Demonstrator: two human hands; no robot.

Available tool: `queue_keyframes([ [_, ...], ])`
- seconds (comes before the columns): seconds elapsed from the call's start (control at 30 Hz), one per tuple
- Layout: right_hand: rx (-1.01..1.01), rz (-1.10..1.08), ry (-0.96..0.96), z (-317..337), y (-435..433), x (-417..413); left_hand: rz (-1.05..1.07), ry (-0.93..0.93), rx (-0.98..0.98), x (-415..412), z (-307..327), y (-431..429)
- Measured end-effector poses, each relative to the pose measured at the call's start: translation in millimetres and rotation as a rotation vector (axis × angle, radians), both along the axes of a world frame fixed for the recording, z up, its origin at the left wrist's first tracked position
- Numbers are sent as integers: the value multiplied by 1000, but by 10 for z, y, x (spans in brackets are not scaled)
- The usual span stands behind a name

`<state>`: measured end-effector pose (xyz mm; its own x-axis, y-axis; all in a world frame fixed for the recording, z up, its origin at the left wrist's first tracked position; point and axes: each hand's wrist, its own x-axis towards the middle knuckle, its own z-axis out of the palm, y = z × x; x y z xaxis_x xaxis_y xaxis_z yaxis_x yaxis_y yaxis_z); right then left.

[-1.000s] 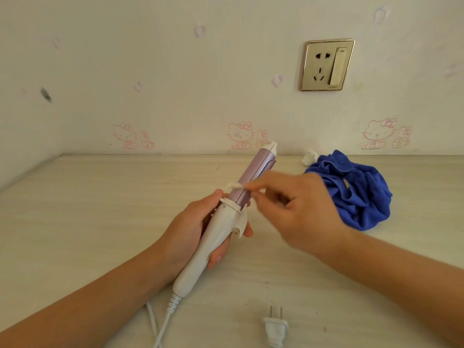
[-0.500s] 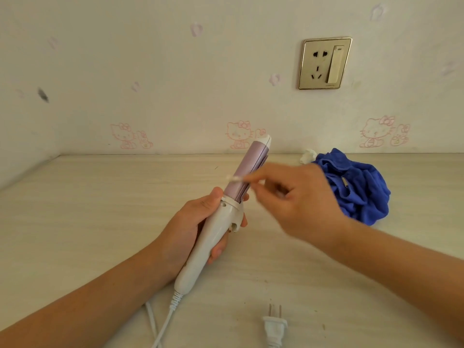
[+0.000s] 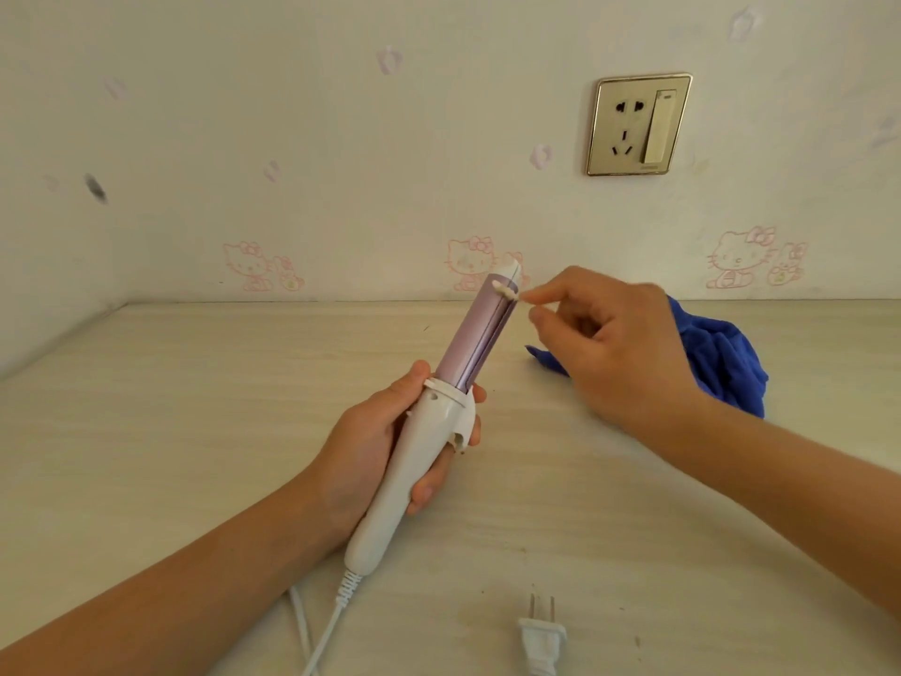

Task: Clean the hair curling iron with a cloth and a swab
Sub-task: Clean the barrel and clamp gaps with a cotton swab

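My left hand (image 3: 370,446) grips the white handle of the curling iron (image 3: 429,431), which points up and away with its lilac barrel tilted to the right. My right hand (image 3: 614,348) pinches a white cotton swab (image 3: 507,291) between thumb and forefinger. The swab's tip rests against the top of the barrel, just below the white end cap. A crumpled blue cloth (image 3: 716,358) lies on the table behind my right hand, partly hidden by it.
The iron's white cord (image 3: 322,636) runs off the bottom edge, and its unplugged two-pin plug (image 3: 541,636) lies on the pale wooden table (image 3: 146,431) near me. A gold wall socket with a switch (image 3: 638,124) sits on the back wall.
My right hand has slid the swab up the barrel from near the collar to the tip. The left hand has raised and tilted the iron slightly.
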<state>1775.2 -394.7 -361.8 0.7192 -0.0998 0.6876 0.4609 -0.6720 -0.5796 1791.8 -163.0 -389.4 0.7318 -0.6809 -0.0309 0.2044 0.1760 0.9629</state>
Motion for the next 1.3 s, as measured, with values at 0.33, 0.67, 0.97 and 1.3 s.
queue_keyframes([
  [0.33,-38,62,-67,-47,78,-70,-16,-21,-56,61,-15,6],
  [0.67,-24,46,-80,-55,118,-47,-50,-61,-27,87,-55,7],
  [0.97,-37,51,-55,-36,137,-59,-21,-97,20,72,-58,6],
  [1.3,-136,109,-66,-46,262,-186,-26,-163,60,48,-56,-14],
])
